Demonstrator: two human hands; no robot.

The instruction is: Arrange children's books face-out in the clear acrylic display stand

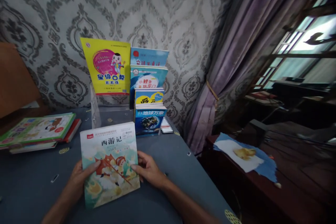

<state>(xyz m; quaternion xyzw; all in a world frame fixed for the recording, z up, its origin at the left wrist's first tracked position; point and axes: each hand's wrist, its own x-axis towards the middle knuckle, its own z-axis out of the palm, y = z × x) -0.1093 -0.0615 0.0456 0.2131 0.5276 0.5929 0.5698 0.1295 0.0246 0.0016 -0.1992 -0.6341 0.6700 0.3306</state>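
Observation:
A children's book (111, 150) with a pale green and white illustrated cover is held up above the table, front cover towards me and slightly tilted. My left hand (80, 178) grips its left edge, thumb across the cover. On the right edge, my right hand (149, 169) is closed with its thumb on the front and fingers behind. Just beyond it stands a clear stepped book rack (96, 110). A yellow workbook (110, 68) rests upright on its left side. Several blue-covered books, among them an earth book (149, 122), stand in tiers on the right.
Several books (39, 129) lie stacked at the left of the grey-blue table (157, 204), near a brown cardboard box (17, 80). Patterned wallpaper rises behind. A purple curtain (210, 105) hangs at right, by a dark red surface with a blue-and-white cloth (236, 154).

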